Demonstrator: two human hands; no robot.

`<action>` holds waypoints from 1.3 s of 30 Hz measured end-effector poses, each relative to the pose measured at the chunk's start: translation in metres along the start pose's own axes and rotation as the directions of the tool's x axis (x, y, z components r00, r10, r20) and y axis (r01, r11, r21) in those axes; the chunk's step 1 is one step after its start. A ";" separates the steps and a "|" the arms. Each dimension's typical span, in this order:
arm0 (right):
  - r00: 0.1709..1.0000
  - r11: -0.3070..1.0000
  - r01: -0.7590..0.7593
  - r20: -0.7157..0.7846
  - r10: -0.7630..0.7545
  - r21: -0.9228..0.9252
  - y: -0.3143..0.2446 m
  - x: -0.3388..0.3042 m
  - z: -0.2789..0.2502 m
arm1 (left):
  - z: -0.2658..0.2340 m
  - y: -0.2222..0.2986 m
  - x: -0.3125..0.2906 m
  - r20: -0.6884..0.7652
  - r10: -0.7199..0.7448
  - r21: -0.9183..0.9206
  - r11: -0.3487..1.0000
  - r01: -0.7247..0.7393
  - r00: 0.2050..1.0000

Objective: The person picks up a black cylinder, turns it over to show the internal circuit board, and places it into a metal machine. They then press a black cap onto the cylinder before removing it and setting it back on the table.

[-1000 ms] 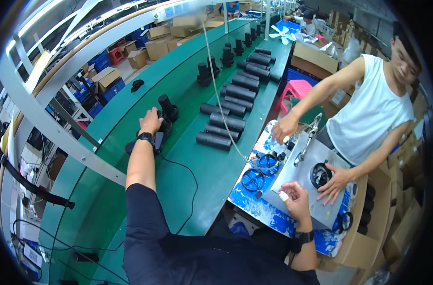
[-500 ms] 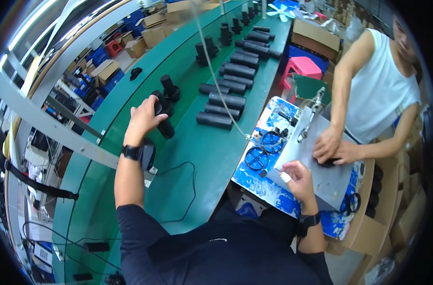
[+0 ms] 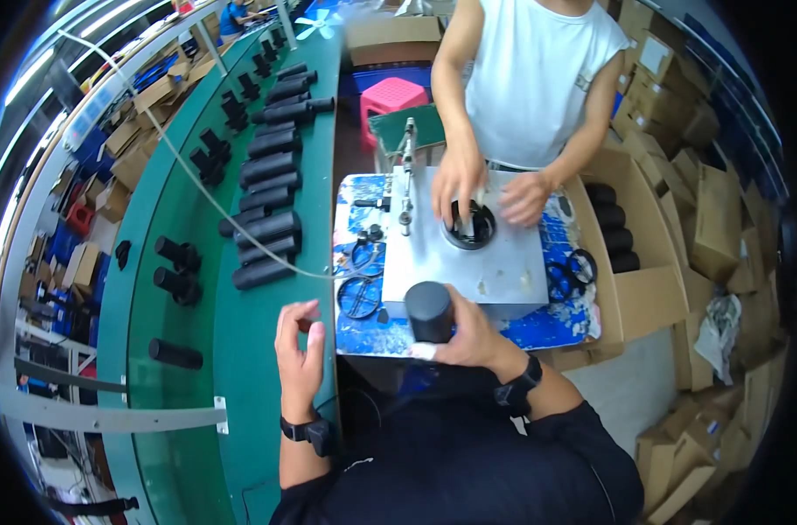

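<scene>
My right hand is closed round a black cylinder with a flat, dark end facing up. It is held just in front of a silver metal box on a blue, paint-worn table. A white wrap covers one of its fingertips. To the left, my left hand is raised near the green bench's edge, empty, with thumb and fingers apart. Across the box, a co-worker's hands are over a round black part; one reaches its opening.
Several black cylinders lie in a row on the green bench. Black flanged parts stand farther left. A metal lever clamp rises from the box. Black rings lie beside it. An open carton holds dark cylinders.
The view has swung right. My left hand has come away from the black parts on the bench. My right hand, empty before, now holds a black cylinder. The co-worker's hands have parted.
</scene>
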State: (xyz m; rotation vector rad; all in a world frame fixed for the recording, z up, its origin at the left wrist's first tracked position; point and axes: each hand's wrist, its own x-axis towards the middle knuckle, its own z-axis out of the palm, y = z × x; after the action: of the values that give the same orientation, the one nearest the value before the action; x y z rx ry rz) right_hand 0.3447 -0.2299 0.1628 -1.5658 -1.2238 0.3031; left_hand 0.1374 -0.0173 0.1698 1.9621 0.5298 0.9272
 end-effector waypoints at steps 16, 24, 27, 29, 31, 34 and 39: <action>0.826 0.941 -0.110 -0.556 -0.093 -0.320 0.085 0.093 -0.105 | 0.030 -0.141 -0.088 -0.022 -0.070 0.305 0.950 0.073 0.997; 0.919 0.773 -0.291 -0.389 0.063 -0.563 0.065 0.106 -0.105 | 0.032 -0.142 -0.085 0.001 -0.039 0.376 0.926 0.036 0.999; 0.928 0.796 -0.306 -0.349 0.128 -0.522 0.077 0.107 -0.110 | 0.033 -0.141 -0.082 -0.001 -0.042 0.376 0.926 0.039 0.999; 0.961 0.841 -0.236 -0.246 0.128 -0.486 0.083 0.114 -0.119 | 0.030 -0.144 -0.084 0.000 -0.039 0.384 0.923 0.036 0.999; 0.994 0.913 -0.107 -0.047 0.097 -0.393 0.088 0.118 -0.136 | 0.031 -0.145 -0.083 0.006 -0.022 0.391 0.920 0.018 1.000; 0.995 0.937 -0.071 0.040 0.090 -0.342 0.094 0.114 -0.149 | 0.030 -0.144 -0.084 0.012 -0.013 0.396 0.918 0.007 1.000; 0.984 0.944 -0.178 -0.065 0.167 -0.279 0.085 0.101 -0.138 | 0.030 -0.136 -0.080 -0.006 -0.040 0.312 0.949 0.039 0.999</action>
State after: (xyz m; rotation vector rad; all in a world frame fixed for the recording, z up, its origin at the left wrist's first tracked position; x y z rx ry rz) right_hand 0.5342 -0.2184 0.1842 -1.9241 -1.1366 0.2126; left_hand 0.1087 -0.0151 0.0113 2.2239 0.7508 0.8580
